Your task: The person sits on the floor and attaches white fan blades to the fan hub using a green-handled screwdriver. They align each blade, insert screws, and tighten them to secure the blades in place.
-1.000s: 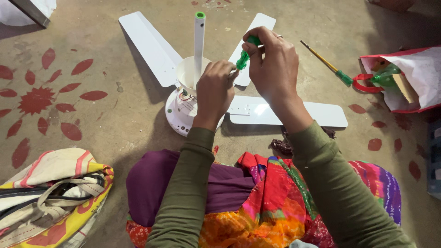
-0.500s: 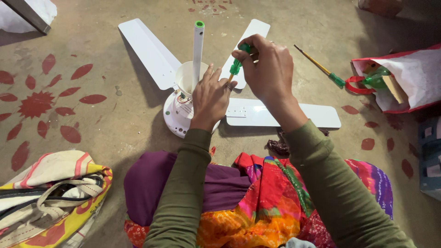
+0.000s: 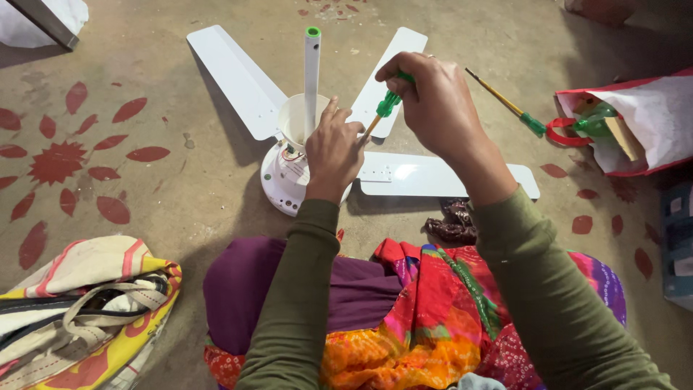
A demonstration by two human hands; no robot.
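We see a bare concrete floor (image 3: 180,195) painted with red petal motifs (image 3: 58,159) at nine o'clock and more red petals (image 3: 588,224) at three. A slanted grey board (image 3: 43,22) crosses the eleven o'clock corner. Soft, even light falls from above, with dim shadow gathering toward one o'clock.

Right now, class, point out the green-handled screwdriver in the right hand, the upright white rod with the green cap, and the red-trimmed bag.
Green-handled screwdriver (image 3: 387,105), head view, handle.
Upright white rod (image 3: 311,79), head view, mid-shaft.
Red-trimmed bag (image 3: 653,115), head view, white side.
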